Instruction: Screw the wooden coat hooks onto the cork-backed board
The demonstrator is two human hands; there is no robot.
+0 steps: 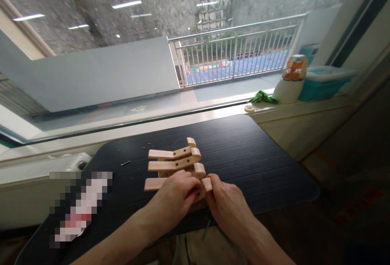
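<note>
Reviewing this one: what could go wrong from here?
The small metal pin lying loose on the black table could get knocked away. The thin rod below the right hand, by the table's near edge, might drop. The left hand sits close against the wooden pieces, so a slip might pinch it.

At the near edge of the black worktop (262,151), the left hand (179,186) and right hand (227,200) grip the near end of a wooden assembly (169,165). Its bars lie side by side, rounded ends toward the right edge. A thin rod (207,226) shows below the right hand. A small metal piece (126,162) lies toward the left edge, near a pixelated item (82,204). Past the far right corner, a green cloth (263,97), white bottle (289,89) and teal box (326,85) rest on the windowsill (210,115).
</note>
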